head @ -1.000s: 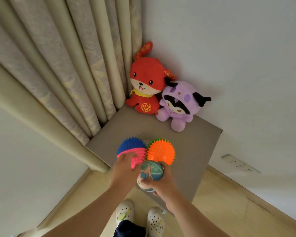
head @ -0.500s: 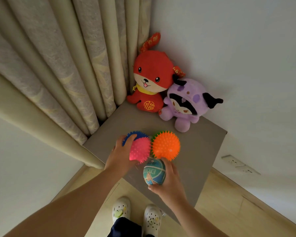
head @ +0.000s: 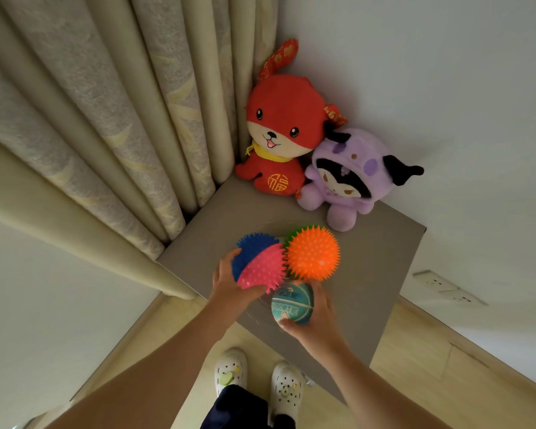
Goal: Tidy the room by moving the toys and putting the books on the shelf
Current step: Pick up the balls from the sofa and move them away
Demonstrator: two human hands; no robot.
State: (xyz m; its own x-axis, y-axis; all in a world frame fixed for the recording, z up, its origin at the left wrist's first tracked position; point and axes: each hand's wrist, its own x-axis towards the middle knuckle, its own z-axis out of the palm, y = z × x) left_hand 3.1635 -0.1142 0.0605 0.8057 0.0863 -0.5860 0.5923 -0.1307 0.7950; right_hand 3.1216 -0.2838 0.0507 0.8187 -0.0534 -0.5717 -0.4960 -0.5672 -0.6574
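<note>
At lower centre the left hand (head: 229, 284) has its grip curled round the left side of the blue-and-pink spiky ball (head: 259, 264). The right hand (head: 317, 318) has its grip closed on the small teal ball (head: 292, 305) from below and from the right. Both balls sit tight against the orange spiky ball (head: 313, 252), low over the grey bench (head: 372, 261). The step looks like setting the three balls down together. To do that well, each hand should lower its ball until the bench takes the weight and open only once the cluster is settled. Round toys roll, and the teal ball is near the bench's front edge, so it would be safer nudged inward against the other two. Faint curved lines round the balls may be a clear dish, but the view is too poor to be sure. At the back of the bench, centre right of the frame, the red plush (head: 280, 131) and the purple plush (head: 347, 181) sit upright and touching in the corner. A pleated curtain (head: 106, 103) fills the upper left and a pale wall (head: 430, 72) the upper right. Wall sockets (head: 440, 284) show at the right edge and a wooden floor (head: 446, 366) at lower right. The person's white shoes (head: 229, 370) stand at bottom centre.
</note>
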